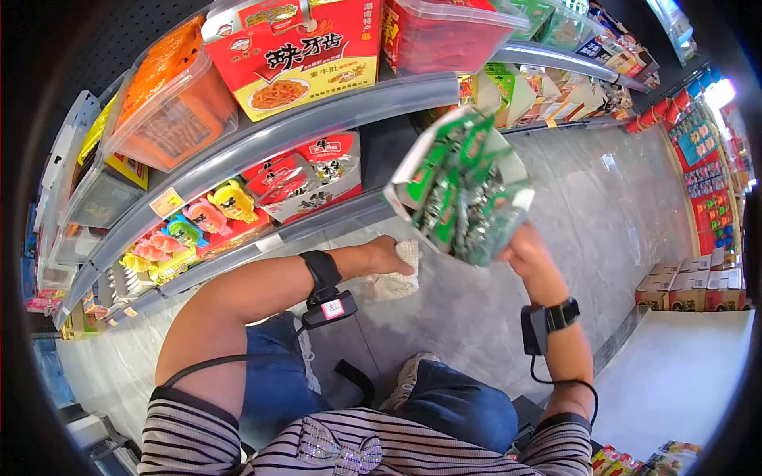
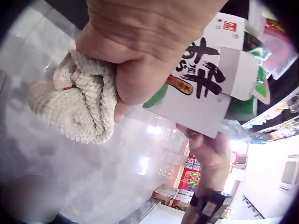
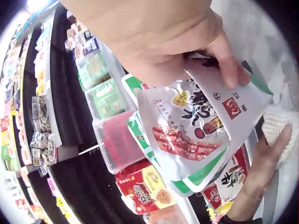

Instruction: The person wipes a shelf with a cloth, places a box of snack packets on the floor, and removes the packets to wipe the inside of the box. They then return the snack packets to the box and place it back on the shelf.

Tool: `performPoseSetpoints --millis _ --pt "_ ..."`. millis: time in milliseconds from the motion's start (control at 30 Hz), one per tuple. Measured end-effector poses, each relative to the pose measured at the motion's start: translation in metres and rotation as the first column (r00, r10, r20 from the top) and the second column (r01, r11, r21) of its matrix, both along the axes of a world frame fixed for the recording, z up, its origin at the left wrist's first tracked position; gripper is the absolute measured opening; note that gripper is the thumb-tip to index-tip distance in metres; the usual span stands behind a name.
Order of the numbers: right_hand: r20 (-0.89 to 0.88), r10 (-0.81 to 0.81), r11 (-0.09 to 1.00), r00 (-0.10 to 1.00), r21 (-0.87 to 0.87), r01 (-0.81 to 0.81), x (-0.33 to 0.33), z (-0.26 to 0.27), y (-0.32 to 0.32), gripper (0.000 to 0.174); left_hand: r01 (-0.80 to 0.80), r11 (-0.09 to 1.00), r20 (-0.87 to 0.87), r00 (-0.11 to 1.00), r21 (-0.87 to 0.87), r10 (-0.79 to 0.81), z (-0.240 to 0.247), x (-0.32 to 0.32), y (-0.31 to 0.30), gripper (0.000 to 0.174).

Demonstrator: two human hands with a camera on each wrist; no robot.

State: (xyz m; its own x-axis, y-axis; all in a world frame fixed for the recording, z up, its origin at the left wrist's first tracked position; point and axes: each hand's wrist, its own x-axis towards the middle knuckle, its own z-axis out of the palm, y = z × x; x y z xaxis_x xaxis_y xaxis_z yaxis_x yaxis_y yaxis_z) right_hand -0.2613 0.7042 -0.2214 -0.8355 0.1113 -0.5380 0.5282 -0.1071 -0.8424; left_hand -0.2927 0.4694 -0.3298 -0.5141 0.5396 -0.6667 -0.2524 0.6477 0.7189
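My right hand (image 1: 525,250) grips an open white-and-green box (image 1: 516,170) by its wall, holding it tilted in front of the shelves. Green and silver snack packets (image 1: 468,194) fill it. In the right wrist view, the thumb hooks over the box's white side (image 3: 247,100), next to a snack packet (image 3: 184,135) with a food picture. To the left of the box, my left hand (image 1: 385,258) holds a bunched cream cloth (image 1: 397,278). The left wrist view shows the cloth's waffle texture (image 2: 79,107) below the fingers, with the printed box face (image 2: 196,102) behind the hand.
A curved shelf edge (image 1: 302,123) runs across the front left. Above it stand a red-and-yellow snack carton (image 1: 317,59) and clear plastic tubs (image 1: 178,111). Below are red-and-white snack boxes (image 1: 313,178) and colourful toy-like packs (image 1: 206,214). Brown cartons (image 1: 686,285) stand at the right, beside a white surface (image 1: 675,373).
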Motion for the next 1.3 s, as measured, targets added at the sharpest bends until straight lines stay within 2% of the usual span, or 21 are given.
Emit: performPoseSetpoints --millis 133,233,333,433,600,700,833,933,1033,1100,1267,1300 --pt "0.118 0.079 0.993 0.990 0.073 -0.088 -0.024 -0.007 -0.016 0.031 0.003 0.994 -0.045 0.999 0.114 0.002 -0.003 0.002 0.000 0.055" --pt "0.153 0.129 0.985 0.980 0.097 -0.145 -0.022 -0.015 -0.013 0.033 0.013 1.000 -0.109 0.994 -0.027 -0.015 -0.005 0.001 -0.007 0.055" --pt "0.168 0.099 0.995 0.981 -0.023 -0.096 -0.018 -0.016 -0.014 0.033 0.025 0.996 -0.130 0.991 -0.080 -0.035 -0.006 0.001 -0.012 0.056" --pt "0.137 0.086 0.996 0.987 -0.019 -0.084 -0.023 -0.010 -0.023 0.031 0.008 0.997 -0.092 0.996 -0.081 -0.015 -0.010 0.000 -0.010 0.050" --pt "0.176 0.161 0.983 0.971 -0.114 -0.143 -0.039 -0.009 -0.031 0.030 0.001 1.000 -0.069 0.998 -0.018 -0.002 0.016 0.000 -0.006 0.048" --pt "0.150 0.194 0.979 0.969 -0.096 -0.181 -0.047 -0.008 -0.040 0.031 0.002 0.999 -0.086 0.996 -0.036 -0.006 0.017 0.000 -0.009 0.047" --pt "0.149 0.178 0.978 0.973 -0.139 -0.158 -0.066 -0.011 -0.048 0.034 -0.018 1.000 -0.069 0.998 -0.012 0.017 -0.018 0.000 -0.009 0.048" --pt "0.141 0.176 0.972 0.974 -0.180 -0.150 -0.081 -0.014 -0.054 0.037 -0.031 0.989 -0.096 0.994 0.147 0.046 -0.034 0.002 -0.008 0.047" --pt "0.108 0.134 0.975 0.985 -0.190 -0.111 -0.092 -0.015 -0.066 0.037 -0.040 0.997 0.009 0.999 0.064 0.039 -0.021 0.001 -0.005 0.047" --pt "0.075 0.133 0.977 0.988 -0.181 -0.117 -0.101 -0.015 -0.069 0.038 -0.024 0.999 -0.020 1.000 0.020 0.025 -0.007 0.001 -0.004 0.047" --pt "-0.083 0.091 0.931 0.992 -0.346 -0.114 -0.119 -0.031 -0.065 0.036 -0.001 1.000 -0.045 0.999 -0.007 0.001 -0.023 0.000 -0.005 0.047" --pt "-0.059 0.073 0.946 0.996 -0.312 -0.088 -0.122 -0.033 -0.064 0.036 0.006 1.000 -0.052 0.999 -0.026 -0.007 -0.025 0.000 -0.006 0.048"
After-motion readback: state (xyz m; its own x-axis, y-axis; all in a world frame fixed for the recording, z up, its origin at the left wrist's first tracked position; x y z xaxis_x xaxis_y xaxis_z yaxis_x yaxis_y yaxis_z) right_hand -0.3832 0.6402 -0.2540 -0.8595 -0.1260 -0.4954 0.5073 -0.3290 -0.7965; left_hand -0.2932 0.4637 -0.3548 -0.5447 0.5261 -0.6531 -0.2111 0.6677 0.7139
